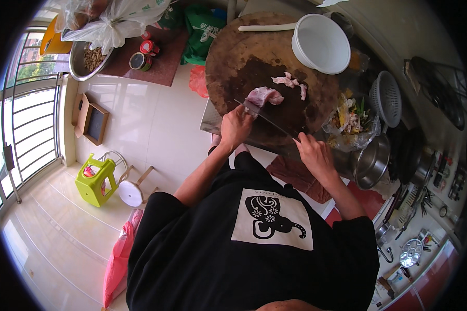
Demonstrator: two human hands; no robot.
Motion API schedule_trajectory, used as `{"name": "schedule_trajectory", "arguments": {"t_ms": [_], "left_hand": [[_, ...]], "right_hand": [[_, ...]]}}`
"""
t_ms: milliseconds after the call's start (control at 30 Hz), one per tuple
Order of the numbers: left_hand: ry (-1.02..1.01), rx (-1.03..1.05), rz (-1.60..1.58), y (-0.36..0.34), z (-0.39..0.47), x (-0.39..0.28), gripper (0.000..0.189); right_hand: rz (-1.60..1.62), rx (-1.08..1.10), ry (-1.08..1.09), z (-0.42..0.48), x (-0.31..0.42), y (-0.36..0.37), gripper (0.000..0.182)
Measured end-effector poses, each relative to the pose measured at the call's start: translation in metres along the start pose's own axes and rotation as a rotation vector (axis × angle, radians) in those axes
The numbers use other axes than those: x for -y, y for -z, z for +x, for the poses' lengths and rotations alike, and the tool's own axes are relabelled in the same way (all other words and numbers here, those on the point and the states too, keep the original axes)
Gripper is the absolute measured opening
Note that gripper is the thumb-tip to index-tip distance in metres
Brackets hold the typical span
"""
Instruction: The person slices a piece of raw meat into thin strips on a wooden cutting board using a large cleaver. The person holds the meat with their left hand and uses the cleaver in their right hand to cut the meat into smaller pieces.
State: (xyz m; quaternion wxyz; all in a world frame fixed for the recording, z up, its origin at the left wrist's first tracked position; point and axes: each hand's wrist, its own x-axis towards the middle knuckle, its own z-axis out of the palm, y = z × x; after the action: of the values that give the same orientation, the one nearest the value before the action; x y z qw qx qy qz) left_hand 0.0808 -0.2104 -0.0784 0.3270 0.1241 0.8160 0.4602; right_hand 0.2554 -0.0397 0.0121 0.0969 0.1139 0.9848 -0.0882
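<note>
My right hand [316, 155] grips the handle of a kitchen knife [270, 120], whose blade slants up to the left across a chunk of raw meat [263, 95]. Close against the blade, my left hand [236, 126] holds the near end of that meat, its fingertips partly hidden. Pale pink strips of trimmed meat [288, 81] lie a little farther off to the right. All of this rests on a thick round wooden chopping board [233, 50], dark and wet in the middle.
A white plastic tub [322, 44] and a pale rod-like handle [266, 28] sit at the board's far edge. To the right are a plastic bag of food scraps [352, 120], a grey colander [385, 99] and a steel pot [371, 161]. A green stool [97, 180] stands on the floor at left.
</note>
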Motion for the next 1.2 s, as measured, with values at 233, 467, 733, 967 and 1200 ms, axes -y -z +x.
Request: {"name": "schedule_trajectory", "arguments": {"t_ms": [233, 467, 733, 967, 1200], "left_hand": [[-0.103, -0.018, 0.117, -0.007, -0.003, 0.007, 0.022], [0.014, -0.012, -0.087, 0.006, -0.004, -0.003, 0.024], [0.0, -0.022, 0.032, 0.001, 0.005, 0.014, 0.028], [0.085, 0.021, -0.129, 0.005, -0.002, -0.005, 0.028], [-0.056, 0.048, 0.166, -0.006, -0.009, 0.006, 0.023]], "right_hand": [[0.075, -0.121, 0.021, 0.061, 0.029, -0.019, 0.016], [0.637, -0.241, -0.17, 0.081, 0.004, -0.034, 0.033], [0.455, -0.255, -0.079, 0.035, 0.006, -0.001, 0.02], [0.207, -0.155, -0.037, 0.019, 0.005, -0.004, 0.02], [0.107, -0.174, -0.032, 0.043, 0.031, -0.021, 0.018]]}}
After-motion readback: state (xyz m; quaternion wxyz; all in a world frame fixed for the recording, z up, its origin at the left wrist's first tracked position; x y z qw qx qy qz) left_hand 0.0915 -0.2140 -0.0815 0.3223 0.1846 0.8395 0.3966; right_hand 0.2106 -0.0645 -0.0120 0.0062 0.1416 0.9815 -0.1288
